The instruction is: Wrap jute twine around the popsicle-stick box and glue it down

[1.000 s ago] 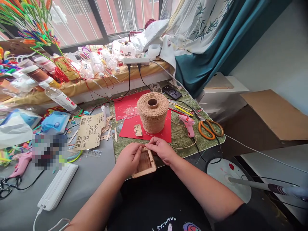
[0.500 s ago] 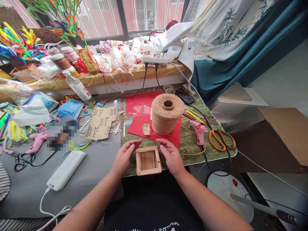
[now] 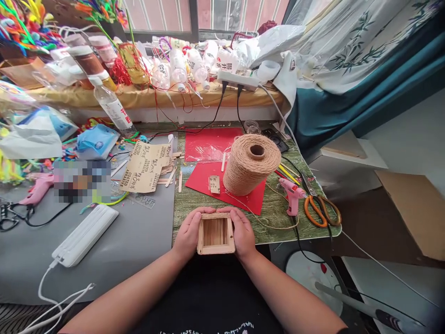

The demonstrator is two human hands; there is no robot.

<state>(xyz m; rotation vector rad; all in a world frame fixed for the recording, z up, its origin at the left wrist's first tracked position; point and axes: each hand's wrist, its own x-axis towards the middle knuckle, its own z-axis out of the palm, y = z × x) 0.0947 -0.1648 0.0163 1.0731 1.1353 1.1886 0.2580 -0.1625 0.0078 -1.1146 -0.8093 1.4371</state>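
A small square wooden box (image 3: 215, 249) made of craft sticks rests at the table's front edge, its open top facing up and twine along its far rim. My left hand (image 3: 188, 232) wraps its left side, the thumb along the left wall. Round the right side closes my right hand (image 3: 243, 232), the fingers of both hands nearly meeting behind the far wall. Just beyond stands a big spool of twine (image 3: 248, 169) on red sheets (image 3: 212, 132). A loose strand of twine (image 3: 274, 226) curves across the table on the right.
To the right lie a pink glue gun (image 3: 292, 195) and orange-handled scissors (image 3: 321, 211). Sandpaper (image 3: 148, 169) and craft sticks (image 3: 169, 178) lie left of the red sheets. A white power strip (image 3: 85, 235) sits on the grey mat. Bottles line the windowsill (image 3: 149, 99).
Both hands have come inward and closed on the wooden box; before, they hovered apart on either side of it. The camera view has shifted slightly.
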